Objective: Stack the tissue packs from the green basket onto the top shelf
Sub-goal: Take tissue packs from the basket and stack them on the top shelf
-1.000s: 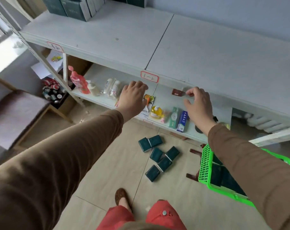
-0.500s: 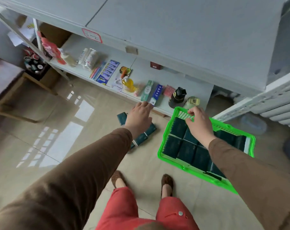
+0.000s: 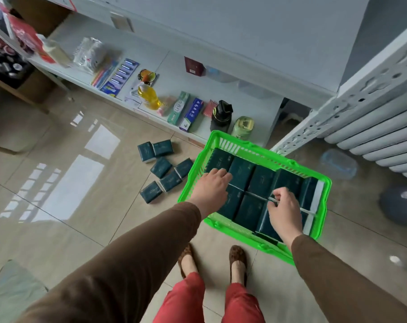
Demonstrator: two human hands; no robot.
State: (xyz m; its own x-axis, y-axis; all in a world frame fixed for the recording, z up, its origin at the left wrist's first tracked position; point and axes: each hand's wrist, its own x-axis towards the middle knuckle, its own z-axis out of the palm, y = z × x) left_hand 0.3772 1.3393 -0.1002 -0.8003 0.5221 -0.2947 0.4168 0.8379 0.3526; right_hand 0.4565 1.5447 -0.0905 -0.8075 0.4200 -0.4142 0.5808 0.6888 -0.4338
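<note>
Tissue packs now lie under my lowered left hand, fingers spread, and right hand, fingers curled on one, ready to lift.

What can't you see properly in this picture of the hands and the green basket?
- Head view: the top shelf runs off the upper edge, so nothing stacked on it shows.
- The tissue packs under the left hand and right hand are covered.
- The basket may hold lower layers; the top packs hide them.
- The print on the packs is too small to read.
</note>
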